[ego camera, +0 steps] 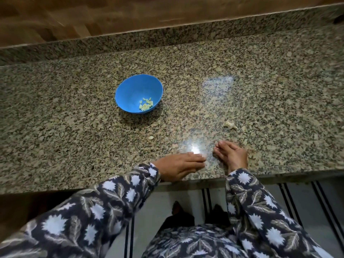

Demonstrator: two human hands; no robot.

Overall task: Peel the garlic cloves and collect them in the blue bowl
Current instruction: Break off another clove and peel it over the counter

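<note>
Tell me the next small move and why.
Probably the left hand, lying flat on the counter, should reach for the loose clove nearby: it lies outside the blue bowl, which already holds several peeled cloves.

Speckled granite countertop [74, 127] ran the full width, brown-grey with black flecks, polished. A raised granite strip [167, 36] of the same stone sat along its far edge. Behind that was a brown wood-grain wall panel [111, 12]. A hard overhead-light glare [194, 149] showed near the front edge, with a paler, wider reflection [217, 84] further back. Below the counter, the floor [163, 202] was light grey with dark parallel stripes [206, 198]. The lower left under the counter [28, 207] was in shadow.
</note>
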